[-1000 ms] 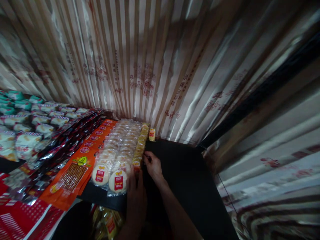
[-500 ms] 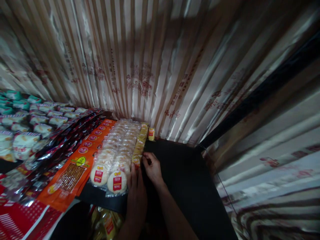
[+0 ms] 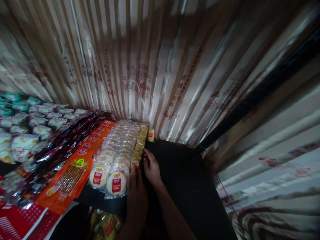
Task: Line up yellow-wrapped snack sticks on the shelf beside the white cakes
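Row of small gold-wrapped packets (image 3: pixel 140 145): on the black tabletop (image 3: pixel 185 180), running away from the person toward the curtain. Left hand (image 3: pixel 136 190): fingers extended, tips at the row's near end; cannot tell whether they pinch a packet. Right hand (image 3: pixel 152 167): beside the row's right side, fingers bent, narrow gap between thumb and forefinger; any hold on a packet cannot be made out. Single gold packet with red label (image 3: pixel 151 135): right of the row's far end. Adjoining left: round white crackers in clear wrappers (image 3: pixel 116 182), then flat orange pouches (image 3: pixel 71 178). Behind: pale striped curtain (image 3: pixel 147 80).
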`<action>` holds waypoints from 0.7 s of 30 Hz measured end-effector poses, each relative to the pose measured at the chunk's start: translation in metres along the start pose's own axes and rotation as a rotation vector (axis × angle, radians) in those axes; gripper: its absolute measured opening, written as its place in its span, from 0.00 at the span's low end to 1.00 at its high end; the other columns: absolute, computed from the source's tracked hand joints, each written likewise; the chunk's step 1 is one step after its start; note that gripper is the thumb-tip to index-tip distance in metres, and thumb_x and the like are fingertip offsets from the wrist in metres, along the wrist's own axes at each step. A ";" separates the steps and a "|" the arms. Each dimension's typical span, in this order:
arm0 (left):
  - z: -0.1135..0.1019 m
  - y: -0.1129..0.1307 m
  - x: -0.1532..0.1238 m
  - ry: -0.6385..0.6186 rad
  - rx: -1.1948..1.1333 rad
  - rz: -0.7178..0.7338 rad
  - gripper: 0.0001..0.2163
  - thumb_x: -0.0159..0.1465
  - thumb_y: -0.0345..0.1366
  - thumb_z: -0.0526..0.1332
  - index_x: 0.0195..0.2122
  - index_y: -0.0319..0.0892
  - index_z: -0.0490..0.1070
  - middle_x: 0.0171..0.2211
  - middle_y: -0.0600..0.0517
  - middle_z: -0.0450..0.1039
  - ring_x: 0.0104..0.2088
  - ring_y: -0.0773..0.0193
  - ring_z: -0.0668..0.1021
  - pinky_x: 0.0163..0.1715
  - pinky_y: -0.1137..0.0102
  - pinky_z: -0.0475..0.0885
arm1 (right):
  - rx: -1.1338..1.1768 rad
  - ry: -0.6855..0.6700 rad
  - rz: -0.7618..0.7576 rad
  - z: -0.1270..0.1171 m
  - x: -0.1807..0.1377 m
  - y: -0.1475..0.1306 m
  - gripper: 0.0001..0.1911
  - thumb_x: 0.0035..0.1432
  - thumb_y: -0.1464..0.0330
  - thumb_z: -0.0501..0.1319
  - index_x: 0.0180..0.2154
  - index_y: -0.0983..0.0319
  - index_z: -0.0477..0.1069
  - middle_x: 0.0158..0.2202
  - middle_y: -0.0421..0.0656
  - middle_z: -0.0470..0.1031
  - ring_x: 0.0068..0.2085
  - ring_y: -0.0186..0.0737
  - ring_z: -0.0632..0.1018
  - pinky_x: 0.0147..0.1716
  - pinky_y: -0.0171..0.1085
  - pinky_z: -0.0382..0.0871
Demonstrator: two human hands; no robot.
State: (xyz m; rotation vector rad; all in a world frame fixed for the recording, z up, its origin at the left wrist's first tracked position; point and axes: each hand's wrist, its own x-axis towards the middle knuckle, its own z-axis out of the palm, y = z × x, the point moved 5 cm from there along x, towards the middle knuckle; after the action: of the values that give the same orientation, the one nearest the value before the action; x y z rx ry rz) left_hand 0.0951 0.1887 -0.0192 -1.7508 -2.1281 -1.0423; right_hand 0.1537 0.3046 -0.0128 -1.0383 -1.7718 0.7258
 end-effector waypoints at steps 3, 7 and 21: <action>-0.001 0.002 0.001 -0.026 0.003 0.012 0.33 0.59 0.20 0.46 0.64 0.39 0.34 0.64 0.38 0.42 0.64 0.49 0.48 0.58 0.51 0.57 | 0.000 -0.054 0.010 0.004 0.000 0.003 0.22 0.58 0.71 0.49 0.54 0.58 0.64 0.52 0.46 0.68 0.49 0.40 0.72 0.52 0.42 0.66; -0.001 0.001 0.002 -0.048 -0.021 0.002 0.33 0.59 0.20 0.46 0.65 0.40 0.33 0.65 0.39 0.41 0.64 0.50 0.48 0.59 0.51 0.56 | 0.016 -0.019 0.022 0.000 0.002 0.005 0.21 0.57 0.71 0.49 0.51 0.58 0.68 0.50 0.46 0.70 0.50 0.40 0.72 0.53 0.42 0.65; -0.003 0.002 0.003 -0.077 -0.110 -0.034 0.30 0.62 0.24 0.46 0.64 0.40 0.38 0.65 0.40 0.41 0.64 0.51 0.48 0.57 0.50 0.59 | 0.036 -0.143 0.232 0.009 0.082 0.006 0.37 0.58 0.46 0.42 0.61 0.62 0.52 0.64 0.45 0.51 0.64 0.40 0.53 0.63 0.45 0.42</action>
State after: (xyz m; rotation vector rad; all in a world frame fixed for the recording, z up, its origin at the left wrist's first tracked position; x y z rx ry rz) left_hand 0.0952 0.1895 -0.0144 -1.8376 -2.1924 -1.1394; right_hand 0.1297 0.3799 0.0132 -1.2060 -1.7690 0.9925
